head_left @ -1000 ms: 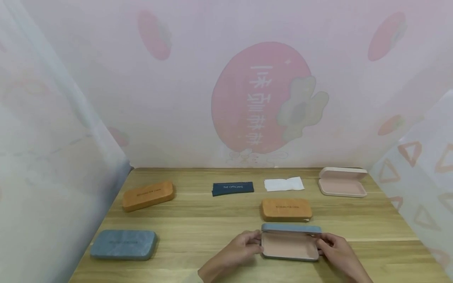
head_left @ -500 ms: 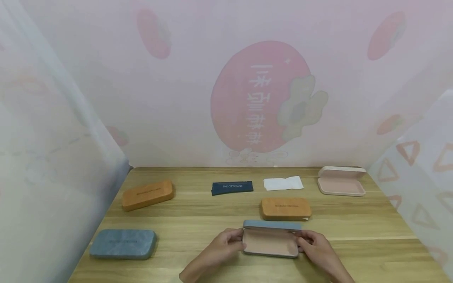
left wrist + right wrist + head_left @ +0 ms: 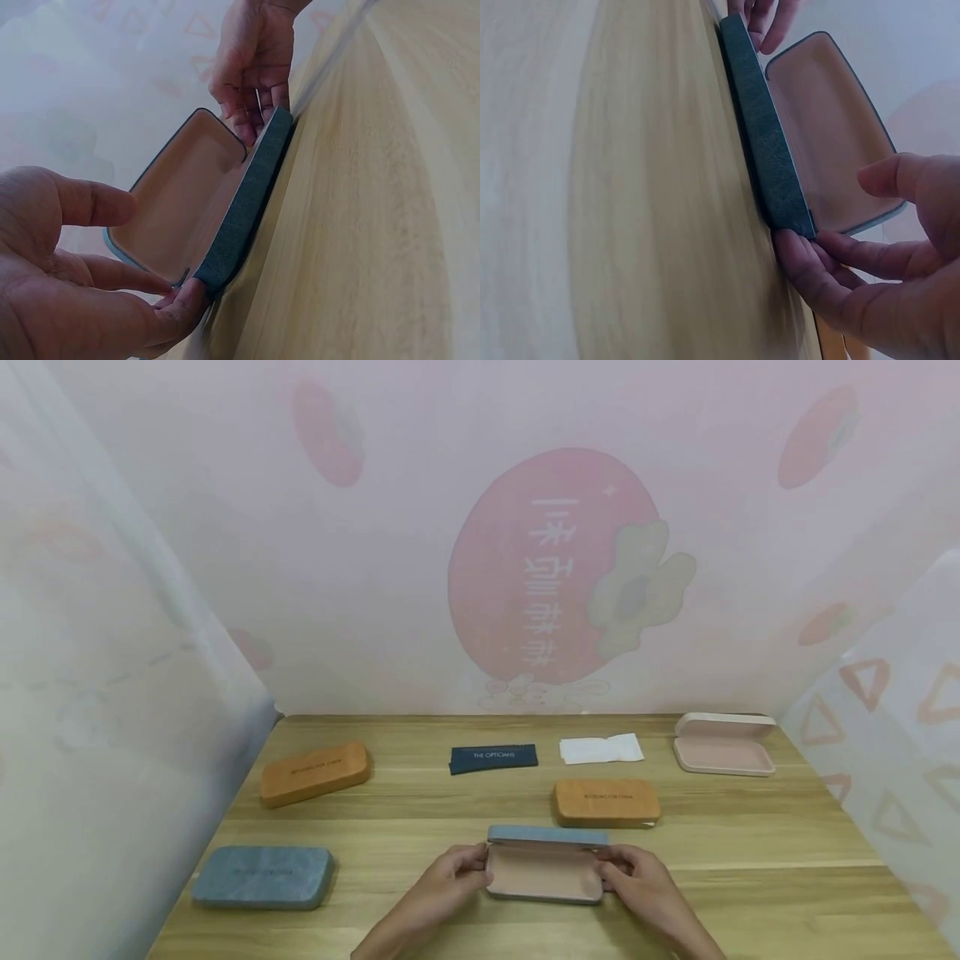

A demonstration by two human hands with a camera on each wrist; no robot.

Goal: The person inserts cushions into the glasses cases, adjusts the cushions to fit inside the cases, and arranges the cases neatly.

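Note:
A blue glasses case [image 3: 544,872] stands with its lid raised near the front of the table, its pale pink lining facing me. At its left end my left hand [image 3: 442,893] grips the side with fingers and thumb. My right hand [image 3: 643,887] holds the opposite end. Both wrist views show fingertips at the lower corners of the case [image 3: 244,206], close to the wood. No contents show inside the lining [image 3: 821,127]. Just behind the raised lid lies a closed orange glasses case [image 3: 606,803].
On the left are a second closed orange case [image 3: 315,774] and a closed blue case [image 3: 262,877]. Toward the back lie a dark blue cloth [image 3: 493,758], a white cloth [image 3: 602,749] and an opened pale pink case [image 3: 723,753]. Printed curtains enclose the table [image 3: 780,902].
Both hands have moved left across the table with the opened blue case between them. Its lid stays raised, and the other objects have not moved.

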